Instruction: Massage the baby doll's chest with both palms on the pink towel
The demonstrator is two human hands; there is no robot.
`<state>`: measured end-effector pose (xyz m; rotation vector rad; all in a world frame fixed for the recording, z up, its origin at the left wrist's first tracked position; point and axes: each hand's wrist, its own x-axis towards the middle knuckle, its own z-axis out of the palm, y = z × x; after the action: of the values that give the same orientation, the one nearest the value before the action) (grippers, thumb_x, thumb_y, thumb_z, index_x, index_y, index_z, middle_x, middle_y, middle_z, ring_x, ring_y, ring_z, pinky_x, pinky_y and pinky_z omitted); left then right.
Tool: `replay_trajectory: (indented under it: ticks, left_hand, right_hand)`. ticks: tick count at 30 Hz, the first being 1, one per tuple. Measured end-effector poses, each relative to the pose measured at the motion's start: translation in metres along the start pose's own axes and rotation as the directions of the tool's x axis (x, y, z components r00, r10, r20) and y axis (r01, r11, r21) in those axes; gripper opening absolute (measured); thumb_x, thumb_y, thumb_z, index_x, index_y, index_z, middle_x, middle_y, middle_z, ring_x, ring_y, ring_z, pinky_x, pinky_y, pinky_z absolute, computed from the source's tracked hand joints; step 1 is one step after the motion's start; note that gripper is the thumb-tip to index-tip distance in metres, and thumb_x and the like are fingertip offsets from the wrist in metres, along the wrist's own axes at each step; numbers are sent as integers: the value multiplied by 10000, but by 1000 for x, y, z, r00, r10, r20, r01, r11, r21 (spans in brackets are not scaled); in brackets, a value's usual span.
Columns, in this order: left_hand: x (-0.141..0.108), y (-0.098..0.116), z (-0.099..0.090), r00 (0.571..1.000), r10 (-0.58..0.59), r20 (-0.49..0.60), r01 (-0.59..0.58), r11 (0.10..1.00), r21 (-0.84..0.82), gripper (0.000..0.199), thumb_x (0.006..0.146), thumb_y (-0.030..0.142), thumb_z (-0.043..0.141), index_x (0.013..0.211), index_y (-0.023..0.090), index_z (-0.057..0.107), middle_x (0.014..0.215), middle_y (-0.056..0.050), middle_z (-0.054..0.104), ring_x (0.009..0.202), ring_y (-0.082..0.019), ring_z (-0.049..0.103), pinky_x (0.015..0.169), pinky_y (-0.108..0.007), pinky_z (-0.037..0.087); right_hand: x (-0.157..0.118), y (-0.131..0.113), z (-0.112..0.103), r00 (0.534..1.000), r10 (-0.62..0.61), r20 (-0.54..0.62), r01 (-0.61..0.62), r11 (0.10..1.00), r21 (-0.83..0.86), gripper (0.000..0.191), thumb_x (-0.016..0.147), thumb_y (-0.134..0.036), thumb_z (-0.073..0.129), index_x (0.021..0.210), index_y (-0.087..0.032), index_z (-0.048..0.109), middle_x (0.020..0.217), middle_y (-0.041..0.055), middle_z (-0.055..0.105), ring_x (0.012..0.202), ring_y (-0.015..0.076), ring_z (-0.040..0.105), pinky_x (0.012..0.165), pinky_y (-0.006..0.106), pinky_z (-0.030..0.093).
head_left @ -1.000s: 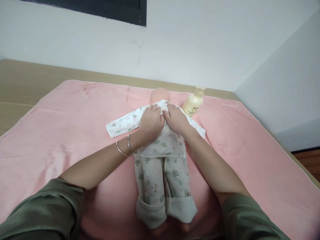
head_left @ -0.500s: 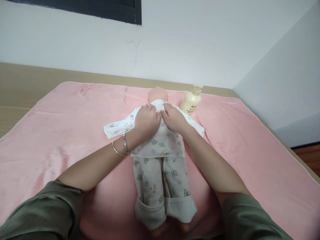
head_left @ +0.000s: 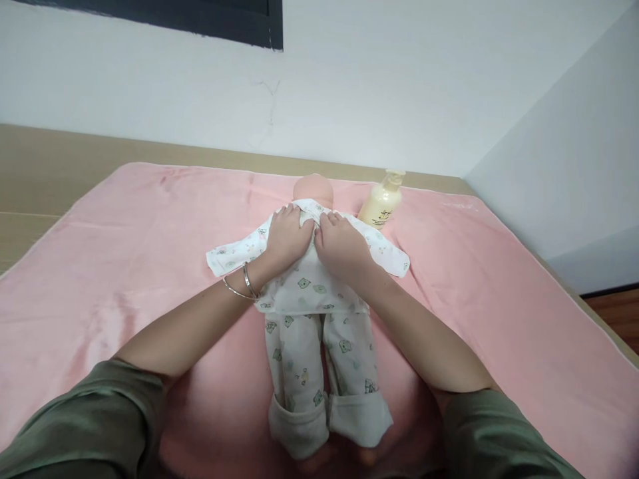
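Observation:
A baby doll (head_left: 314, 293) lies stretched out with its bald head (head_left: 313, 189) at the far end. It wears a white printed top and matching trousers with wide turned-up cuffs; its sleeves spread to both sides. My left hand (head_left: 290, 236) rests flat on the left of the upper torso, two silver bangles at the wrist. On the right half, my right hand (head_left: 344, 247) lies likewise, fingers pointing toward the head. The thumbs are close together near the middle of the top. Neither hand grips anything that I can see. The doll's face is not visible.
A pump bottle (head_left: 381, 203) of pale yellow liquid stands right of the doll's head. Under everything lies a pink blanket (head_left: 164, 233) on a wooden surface (head_left: 44, 159). A white wall (head_left: 374, 80) rises behind, with a dark frame (head_left: 239, 20) at upper left.
Both hands have shifted slightly to the left on the doll's upper torso, and the thumbs stand a little differently. The doll's head and body have moved slightly left.

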<state>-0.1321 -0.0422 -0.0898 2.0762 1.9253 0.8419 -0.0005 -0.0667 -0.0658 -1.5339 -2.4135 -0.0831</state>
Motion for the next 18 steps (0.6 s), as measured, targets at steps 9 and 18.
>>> replay_trajectory:
  ticks: [9,18]
  left_hand:
    - [-22,11,2,947,301,-114,-278,943,183,265,946,153,368,972,137,631,1053,-183,693,1066,-333,629,993,-479,499]
    - [-8,5,1,995,93,-43,-93,996,-2,254,928,232,415,1037,170,636,1121,-139,714,1110,-322,634,1052,-499,492]
  right_hand:
    - [25,38,14,998,59,-9,-53,947,318,305,999,-314,393,1116,-134,610,1269,197,674,1182,323,595,1067,478,463]
    - [12,20,7,995,92,24,-93,994,64,383,1037,-311,336,1146,-95,633,1147,221,716,1115,360,644,1004,485,493]
